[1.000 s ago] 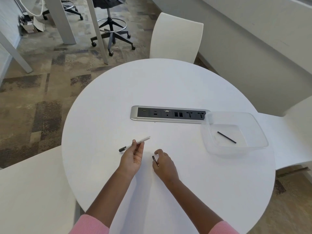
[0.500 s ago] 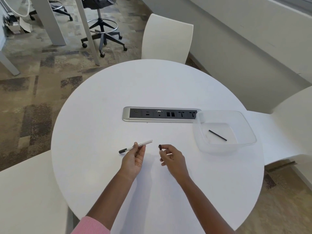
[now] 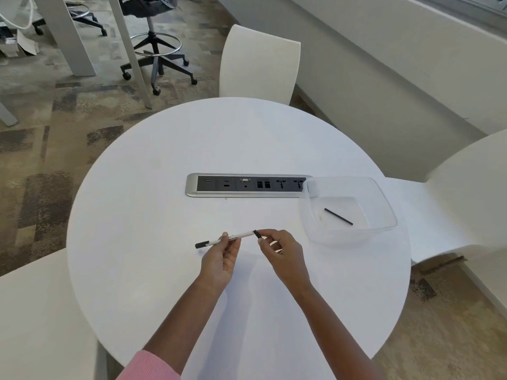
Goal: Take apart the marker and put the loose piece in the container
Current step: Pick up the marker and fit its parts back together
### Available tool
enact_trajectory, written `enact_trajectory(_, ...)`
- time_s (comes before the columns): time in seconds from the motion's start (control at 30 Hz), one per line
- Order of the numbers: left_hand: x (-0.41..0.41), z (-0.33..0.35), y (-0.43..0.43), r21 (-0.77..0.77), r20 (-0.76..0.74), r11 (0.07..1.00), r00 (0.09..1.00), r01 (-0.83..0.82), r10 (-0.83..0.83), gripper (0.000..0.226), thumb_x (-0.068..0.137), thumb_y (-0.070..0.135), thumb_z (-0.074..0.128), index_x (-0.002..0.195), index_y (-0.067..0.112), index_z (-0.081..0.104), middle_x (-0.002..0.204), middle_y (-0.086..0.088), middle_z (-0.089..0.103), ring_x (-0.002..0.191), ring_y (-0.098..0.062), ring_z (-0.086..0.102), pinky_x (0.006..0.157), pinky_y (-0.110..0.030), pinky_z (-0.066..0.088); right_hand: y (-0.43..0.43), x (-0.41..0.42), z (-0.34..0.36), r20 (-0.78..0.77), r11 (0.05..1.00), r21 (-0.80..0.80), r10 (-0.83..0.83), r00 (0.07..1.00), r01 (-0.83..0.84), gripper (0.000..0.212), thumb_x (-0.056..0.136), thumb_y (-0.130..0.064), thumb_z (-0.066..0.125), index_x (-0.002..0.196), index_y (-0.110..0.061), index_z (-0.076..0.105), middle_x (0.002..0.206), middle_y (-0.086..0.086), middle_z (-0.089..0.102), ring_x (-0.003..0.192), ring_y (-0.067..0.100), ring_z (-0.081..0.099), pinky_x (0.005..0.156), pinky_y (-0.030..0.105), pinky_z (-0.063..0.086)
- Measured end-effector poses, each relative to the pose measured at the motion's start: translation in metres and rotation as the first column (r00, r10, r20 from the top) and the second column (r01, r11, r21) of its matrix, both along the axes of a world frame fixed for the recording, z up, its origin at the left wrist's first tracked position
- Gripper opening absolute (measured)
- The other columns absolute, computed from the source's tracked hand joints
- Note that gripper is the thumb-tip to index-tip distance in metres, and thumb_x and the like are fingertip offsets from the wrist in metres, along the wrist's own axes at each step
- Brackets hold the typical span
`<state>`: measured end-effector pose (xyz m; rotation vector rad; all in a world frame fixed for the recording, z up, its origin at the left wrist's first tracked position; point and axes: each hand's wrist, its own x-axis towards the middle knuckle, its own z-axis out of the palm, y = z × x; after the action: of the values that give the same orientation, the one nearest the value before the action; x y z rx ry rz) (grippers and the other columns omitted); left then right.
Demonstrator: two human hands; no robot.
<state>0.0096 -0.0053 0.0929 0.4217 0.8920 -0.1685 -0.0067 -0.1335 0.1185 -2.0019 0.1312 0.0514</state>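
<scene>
My left hand [image 3: 221, 259] pinches a thin white marker [image 3: 223, 239] near its middle, just above the round white table [image 3: 153, 204]. The marker's black cap points left. My right hand [image 3: 279, 250] pinches a small black end piece [image 3: 256, 233] that meets the marker's right end; whether it is seated there I cannot tell. To the right stands a clear plastic container [image 3: 384, 204], apart from both hands. A thin black stick [image 3: 338, 216] lies on its floor.
A silver power and data strip [image 3: 192, 185] is set into the table's middle, with the container's left corner over its right end. White chairs stand at the far side [image 3: 259, 64], the right [image 3: 466, 193] and the near left. A wheeled stool [image 3: 156, 50] stands on the carpet beyond.
My right hand rose from the table with the small black piece and brought it leftward to the marker's right end. My left hand kept holding the marker almost still.
</scene>
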Motion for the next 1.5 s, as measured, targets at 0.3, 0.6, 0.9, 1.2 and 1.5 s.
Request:
enact_trajectory(0.3, 0.001, 0.002, -0.008, 0.078, 0.04, 0.997, 0.999, 0.007, -0.01, 0.013, 0.09, -0.002, 0.05, 0.079, 0.003, 0.054, 0.079, -0.009, 0.054, 0.074, -0.017, 0.056, 0.088, -0.032, 0.054, -0.012, 0.001, 0.0, 0.125, 0.965, -0.25, 0.108, 0.986, -0.074, 0.022, 0.086, -0.01, 0.056, 0.103, -0.018, 0.068, 0.084, 0.004, 0.051, 0.071, 0.009, 0.051, 0.064, 0.007, 0.04)
enact_trajectory(0.6, 0.0, 0.008, -0.018, 0.198, 0.1, 0.979, 0.993, 0.041, -0.062, 0.015, 0.092, 0.0, 0.049, 0.078, 0.003, 0.054, 0.077, -0.008, 0.053, 0.069, -0.013, 0.059, 0.093, -0.034, 0.043, -0.019, 0.008, 0.001, 0.184, 0.867, -0.49, 0.207, 0.961, -0.092, 0.021, 0.086, -0.004, 0.054, 0.101, -0.007, 0.069, 0.09, 0.013, 0.058, 0.089, 0.026, 0.051, 0.069, 0.025, 0.042)
enact_trajectory(0.9, 0.001, 0.009, -0.024, 0.284, 0.147, 0.957, 0.983, 0.064, -0.11, 0.015, 0.093, 0.003, 0.049, 0.079, 0.007, 0.054, 0.08, -0.004, 0.053, 0.076, -0.012, 0.055, 0.091, -0.032, 0.047, -0.022, 0.011, 0.011, -0.034, 0.992, -0.128, -0.014, 0.999, 0.01, 0.018, 0.083, -0.003, 0.057, 0.091, -0.009, 0.072, 0.084, 0.004, 0.062, 0.067, 0.006, 0.051, 0.062, 0.008, 0.041)
enact_trajectory(1.2, 0.0, 0.015, -0.036, 0.367, 0.23, 0.913, 0.934, 0.177, -0.273, 0.007, 0.092, 0.007, 0.05, 0.088, 0.008, 0.056, 0.079, -0.005, 0.056, 0.073, -0.012, 0.059, 0.059, -0.013, 0.055, -0.025, 0.013, 0.014, -0.283, 0.949, 0.254, -0.111, 0.953, 0.186, 0.02, 0.085, -0.002, 0.052, 0.076, -0.003, 0.07, 0.047, 0.0, 0.054, 0.045, 0.009, 0.049, 0.043, 0.013, 0.045)
enact_trajectory(1.5, 0.002, 0.012, -0.03, 0.292, 0.196, 0.95, 0.964, 0.115, -0.177, 0.009, 0.091, 0.004, 0.051, 0.083, 0.006, 0.054, 0.079, -0.007, 0.055, 0.069, -0.013, 0.06, 0.058, -0.016, 0.057, -0.035, 0.008, 0.015, -0.173, 0.969, 0.181, -0.135, 0.976, 0.166, 0.025, 0.093, -0.03, 0.044, 0.089, -0.016, 0.064, 0.079, -0.001, 0.061, 0.073, 0.016, 0.061, 0.061, 0.016, 0.05)
